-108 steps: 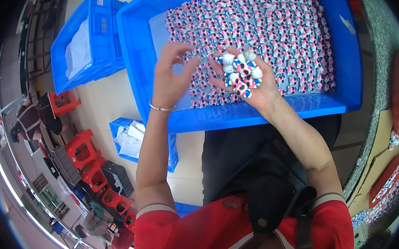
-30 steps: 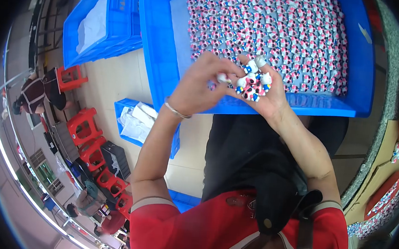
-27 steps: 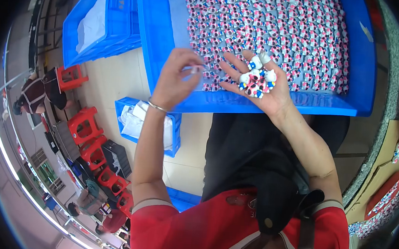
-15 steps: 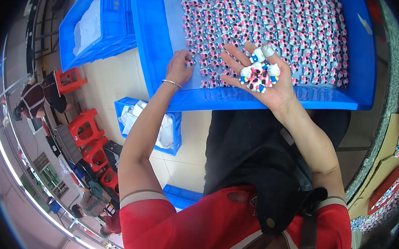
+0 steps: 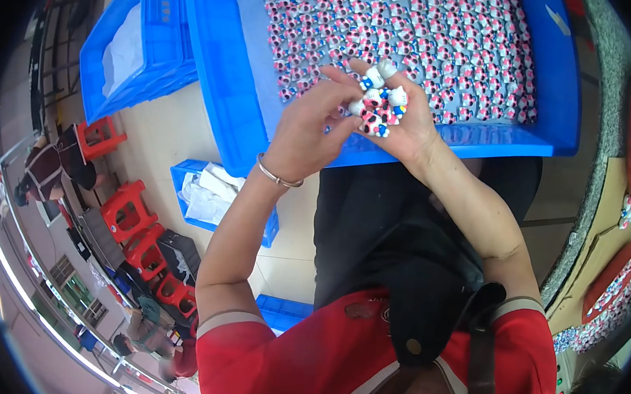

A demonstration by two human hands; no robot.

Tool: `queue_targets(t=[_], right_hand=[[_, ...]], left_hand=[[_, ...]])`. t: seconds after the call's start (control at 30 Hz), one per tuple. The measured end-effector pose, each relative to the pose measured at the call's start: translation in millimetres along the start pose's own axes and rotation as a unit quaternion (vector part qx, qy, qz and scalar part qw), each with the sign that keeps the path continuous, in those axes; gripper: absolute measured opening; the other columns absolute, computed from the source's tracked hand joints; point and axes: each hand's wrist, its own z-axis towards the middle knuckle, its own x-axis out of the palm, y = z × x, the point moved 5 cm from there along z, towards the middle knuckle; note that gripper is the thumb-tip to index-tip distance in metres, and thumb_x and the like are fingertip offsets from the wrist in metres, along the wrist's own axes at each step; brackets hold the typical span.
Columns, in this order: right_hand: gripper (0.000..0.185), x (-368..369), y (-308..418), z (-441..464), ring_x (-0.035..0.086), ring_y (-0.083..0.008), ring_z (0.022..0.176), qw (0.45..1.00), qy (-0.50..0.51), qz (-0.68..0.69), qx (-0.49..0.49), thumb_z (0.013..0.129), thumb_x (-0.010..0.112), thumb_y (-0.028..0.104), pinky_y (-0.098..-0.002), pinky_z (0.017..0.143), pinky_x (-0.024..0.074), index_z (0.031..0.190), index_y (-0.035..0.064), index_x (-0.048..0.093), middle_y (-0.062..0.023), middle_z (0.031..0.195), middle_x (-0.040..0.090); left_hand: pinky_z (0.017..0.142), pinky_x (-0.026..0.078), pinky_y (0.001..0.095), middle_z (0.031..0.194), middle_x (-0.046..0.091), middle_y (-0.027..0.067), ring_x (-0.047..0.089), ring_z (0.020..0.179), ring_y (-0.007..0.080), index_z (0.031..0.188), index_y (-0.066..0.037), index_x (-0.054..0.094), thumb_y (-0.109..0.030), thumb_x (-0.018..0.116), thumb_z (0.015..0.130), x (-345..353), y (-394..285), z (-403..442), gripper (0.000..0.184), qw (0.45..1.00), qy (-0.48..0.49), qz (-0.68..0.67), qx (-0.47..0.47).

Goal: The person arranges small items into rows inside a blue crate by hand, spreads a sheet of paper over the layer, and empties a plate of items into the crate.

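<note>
My right hand [image 5: 413, 127] is turned palm up and cupped, holding several small white cat figurines [image 5: 377, 106] with pink and blue parts. A whitish cover sits on one of its fingertips. From the left, my left hand [image 5: 313, 127], with a bracelet on the wrist, reaches into that pile. Its thumb and index finger close around a white-headed figurine [image 5: 355, 107] at the pile's edge; the other fingers are partly hidden. Both hands are above the near side of a large blue tray [image 5: 226, 66], where many similar figurines [image 5: 415, 28] lie in close rows.
At the left stand stacked blue crates [image 5: 139, 53], and a smaller blue bin [image 5: 213, 197] holds white sheets. Red stools [image 5: 128, 209] and people are farther left. To the right, a speckled counter edge [image 5: 597, 143] runs beside cardboard [image 5: 607, 217] and round red trays [image 5: 613, 280] of figurines.
My left hand has left the tray's left side and moved right to the figurines in my right palm. My right hand stays cupped under them. The whole view has shifted slightly.
</note>
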Motion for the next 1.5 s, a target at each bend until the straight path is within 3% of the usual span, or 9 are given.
queue_targets(t=[0.17,0.3,0.5,0.53,0.67,1.13,1.27,1.33,1.5], right_hand=[[0.041,-10,-11,-4,0.055,-0.0313,0.108,0.999,-0.03,0.008,0.015,0.091,0.045,0.031,-0.0505,0.095,0.0406,0.119,0.0001,0.05,-0.0209,0.121,0.054],[0.039,-2,-10,-7,0.045,-0.0355,0.121,0.992,0.013,0.11,0.055,0.089,0.051,0.028,-0.0621,0.1,0.0287,0.118,0.0027,0.05,-0.0212,0.13,0.047],[0.037,3,-1,-8,0.04,-0.0381,0.125,0.993,0.019,0.102,0.047,0.088,0.051,0.025,-0.0619,0.102,0.0264,0.118,0.0024,0.049,-0.0223,0.133,0.043],[0.037,3,0,-9,0.04,-0.0383,0.125,0.993,0.018,0.112,0.043,0.088,0.051,0.024,-0.0619,0.102,0.0265,0.118,0.0022,0.049,-0.0225,0.133,0.043],[0.034,0,2,-12,0.039,-0.039,0.125,0.991,0.044,0.12,0.035,0.087,0.053,0.024,-0.0606,0.103,0.0273,0.112,0.0006,0.052,-0.0248,0.132,0.043],[0.034,-2,2,-11,0.033,-0.0383,0.13,0.989,0.061,0.128,0.03,0.089,0.053,0.027,-0.0552,0.105,0.0281,0.11,0.0003,0.053,-0.0257,0.133,0.041],[0.034,-2,1,-11,0.034,-0.0382,0.129,0.99,0.061,0.127,0.033,0.089,0.052,0.027,-0.0547,0.105,0.0281,0.11,0.0004,0.053,-0.0259,0.132,0.041],[0.034,-2,1,-9,0.034,-0.0382,0.129,0.99,0.057,0.125,0.032,0.089,0.053,0.027,-0.0545,0.105,0.028,0.109,0.0005,0.053,-0.0259,0.132,0.041],[0.034,-3,1,-9,0.034,-0.0383,0.129,0.991,0.051,0.123,0.028,0.088,0.053,0.027,-0.0541,0.106,0.0275,0.109,0.0007,0.053,-0.026,0.133,0.04]], left_hand=[[0.067,0.047,0.0213,0.104,0.058,0.004,0.055,0.082,0.0086,0.101,-0.003,0.06,0.004,0.065,0.075,0,4,-7,0.027,0.993,0.043,-0.087,-0.074],[0.071,0.047,0.021,0.097,0.058,0.0023,0.057,0.088,0.0099,0.103,-0.002,0.059,0.002,0.065,0.076,-50,56,-27,0.028,0.953,-0.114,-0.225,-0.168],[0.07,0.047,0.0233,0.088,0.061,0.004,0.056,0.081,0.0094,0.104,-0.002,0.061,-0.002,0.069,0.074,-57,169,-63,0.031,0.938,-0.068,-0.016,-0.338],[0.07,0.048,0.0242,0.088,0.061,0.0037,0.055,0.076,0.0097,0.104,-0.002,0.061,-0.004,0.071,0.072,-58,177,-57,0.033,0.962,-0.079,0.02,-0.261],[0.071,0.047,0.0238,0.086,0.061,0.0041,0.055,0.076,0.0112,0.102,-0.002,0.061,-0.002,0.071,0.07,-58,183,-46,0.033,0.938,-0.055,0.029,-0.342],[0.079,0.047,0.0255,0.098,0.056,0.0066,0.055,0.085,0.0136,0.102,-0.002,0.053,0.004,0.067,0.074,-50,147,-45,0.031,0.984,-0.072,0.068,-0.15],[0.076,0.048,0.0267,0.091,0.057,0.0079,0.056,0.081,0.0156,0.099,-0.002,0.053,0.003,0.067,0.073,-52,154,-46,0.03,0.975,-0.057,0.156,-0.149],[0.072,0.048,0.0282,0.084,0.056,0.0081,0.056,0.075,0.0173,0.097,-0.002,0.053,0.0,0.068,0.072,-49,172,-46,0.029,0.94,0.004,0.23,-0.253],[0.068,0.047,0.0329,0.083,0.057,0.0103,0.056,0.075,0.0226,0.094,-0.003,0.052,-0.002,0.068,0.07,-41,192,-36,0.028,0.954,-0.012,0.2,-0.223]])
